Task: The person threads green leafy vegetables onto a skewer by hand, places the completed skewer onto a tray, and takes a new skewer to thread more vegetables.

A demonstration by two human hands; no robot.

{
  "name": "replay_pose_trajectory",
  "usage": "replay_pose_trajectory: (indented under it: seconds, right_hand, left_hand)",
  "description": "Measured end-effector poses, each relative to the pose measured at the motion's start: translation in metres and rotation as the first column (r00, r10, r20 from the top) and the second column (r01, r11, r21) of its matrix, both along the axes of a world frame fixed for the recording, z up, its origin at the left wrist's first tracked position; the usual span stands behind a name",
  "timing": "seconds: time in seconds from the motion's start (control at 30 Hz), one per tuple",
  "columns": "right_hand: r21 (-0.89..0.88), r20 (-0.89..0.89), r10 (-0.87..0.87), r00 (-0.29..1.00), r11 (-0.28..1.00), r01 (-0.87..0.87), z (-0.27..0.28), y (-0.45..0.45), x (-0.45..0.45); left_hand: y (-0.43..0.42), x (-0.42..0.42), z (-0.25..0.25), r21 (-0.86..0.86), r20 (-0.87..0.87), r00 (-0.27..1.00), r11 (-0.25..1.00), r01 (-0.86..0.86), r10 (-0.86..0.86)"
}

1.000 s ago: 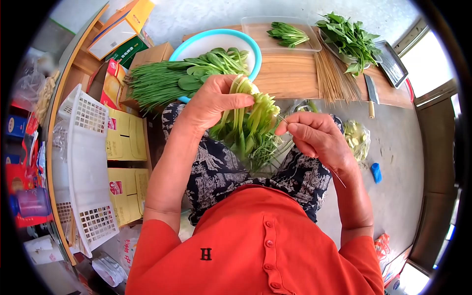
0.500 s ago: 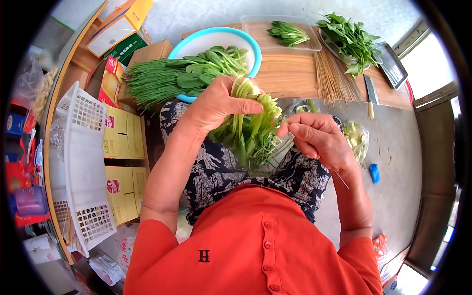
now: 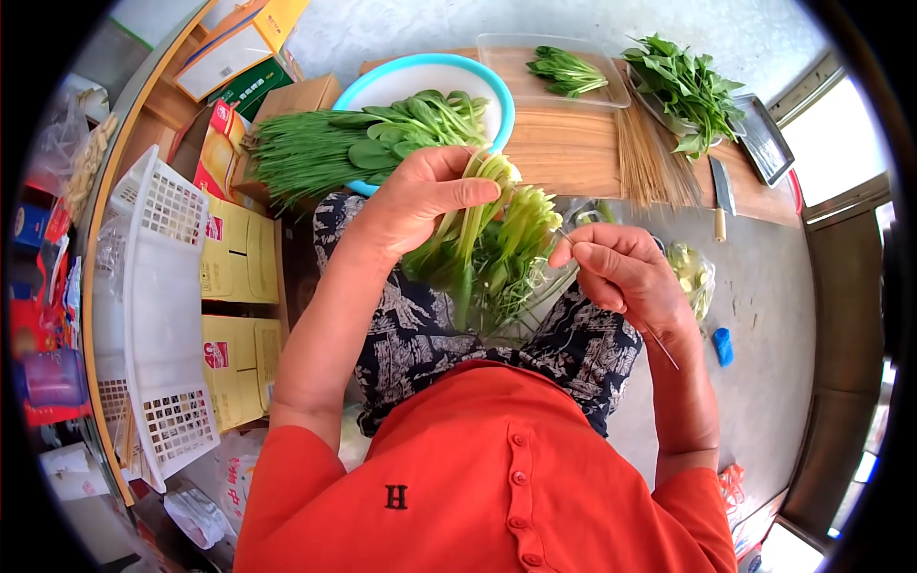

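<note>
My left hand (image 3: 427, 202) is closed on a bunch of leafy greens (image 3: 473, 224), thumb on top, pale stems bent over the fingers. The leaves hang between my knees. In my right hand (image 3: 626, 277) a thin skewer (image 3: 661, 349) is pinched between thumb and fingers; its rear end sticks out past the wrist. The skewer's front end meets the pale stem ends of more greens (image 3: 530, 224), which sit just left of my right fingertips. How far it runs into them is hidden.
Ahead, a blue-rimmed basin (image 3: 503, 110) holds long chives and leafy greens. The wooden table (image 3: 564, 143) bears a clear tray (image 3: 611, 95), loose skewers (image 3: 650, 158), a leafy heap (image 3: 683, 91) and a knife (image 3: 722, 186). A white plastic basket (image 3: 162, 315) stands left.
My right hand has shifted slightly right and down with the skewer. The greens at its tip now stand a little apart from the stems in my left hand, with a gap showing between.
</note>
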State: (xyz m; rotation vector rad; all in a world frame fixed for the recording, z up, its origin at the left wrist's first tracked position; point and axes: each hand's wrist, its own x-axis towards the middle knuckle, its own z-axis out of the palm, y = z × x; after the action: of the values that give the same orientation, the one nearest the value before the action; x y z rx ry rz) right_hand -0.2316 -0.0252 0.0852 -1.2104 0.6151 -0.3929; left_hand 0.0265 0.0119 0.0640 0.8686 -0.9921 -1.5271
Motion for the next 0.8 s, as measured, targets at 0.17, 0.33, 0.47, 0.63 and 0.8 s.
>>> replay_pose_trajectory:
  seconds: [0.17,0.33,0.47,0.63,0.8]
  right_hand:
    - [-0.003,-0.005,-0.005,1.000,1.000,0.005,-0.0003,0.0026,0.0006]
    - [-0.008,-0.011,-0.003,1.000,1.000,0.002,-0.0017,0.0031,0.0008]
    - [-0.004,-0.017,0.002,1.000,1.000,-0.002,-0.0014,0.0034,0.0005]
    - [0.009,0.024,-0.005,1.000,1.000,0.005,-0.0003,0.0025,-0.0031]
    - [0.030,0.039,-0.006,0.999,1.000,0.004,0.0006,0.0024,-0.0040]
  left_hand:
    - [-0.0015,0.0005,-0.0015,-0.019,0.085,0.996,1.000,0.011,-0.009]
    - [-0.0015,-0.0008,-0.0037,-0.005,0.088,0.996,1.000,0.029,-0.029]
    - [-0.0039,-0.0002,-0.0063,-0.030,0.098,0.993,0.998,0.060,-0.057]
    - [-0.0018,-0.0047,0.0012,-0.059,0.074,0.997,0.998,0.021,-0.017]
    - [-0.0022,0.0017,-0.0020,-0.033,0.023,0.999,0.999,-0.032,0.033]
